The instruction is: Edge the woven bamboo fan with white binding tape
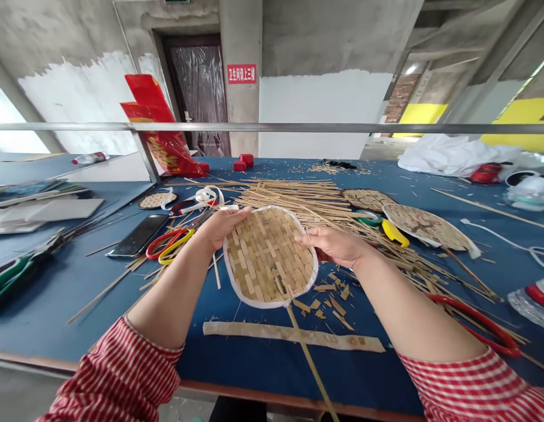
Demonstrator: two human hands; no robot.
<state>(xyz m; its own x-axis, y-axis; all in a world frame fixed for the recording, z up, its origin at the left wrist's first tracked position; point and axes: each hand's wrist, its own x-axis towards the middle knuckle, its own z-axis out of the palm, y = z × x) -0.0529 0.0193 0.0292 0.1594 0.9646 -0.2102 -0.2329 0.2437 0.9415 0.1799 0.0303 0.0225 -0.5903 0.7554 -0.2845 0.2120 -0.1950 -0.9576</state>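
A woven bamboo fan [267, 252] with white edging is held up over the blue table, its thin stick handle pointing down toward me. My left hand [228, 225] grips the fan's upper left edge, thumb on the front. At the right edge my right hand [333, 243] pinches the rim, thumb on the weave and the other fingers partly hidden behind. Below the fan a pale strip [254, 332] lies across the table, passing under the handle. Small bamboo scraps [335, 302] are scattered to the right of the fan.
Bamboo strips [293, 196] are piled behind the fan. Red-and-yellow-handled scissors [168, 245] and a phone [137, 235] lie left. To the right are a finished-looking fan [430, 228], a yellow handle [394, 233], a red handle [478, 322] and a bottle [535, 299]. A metal rail [298, 127] crosses behind.
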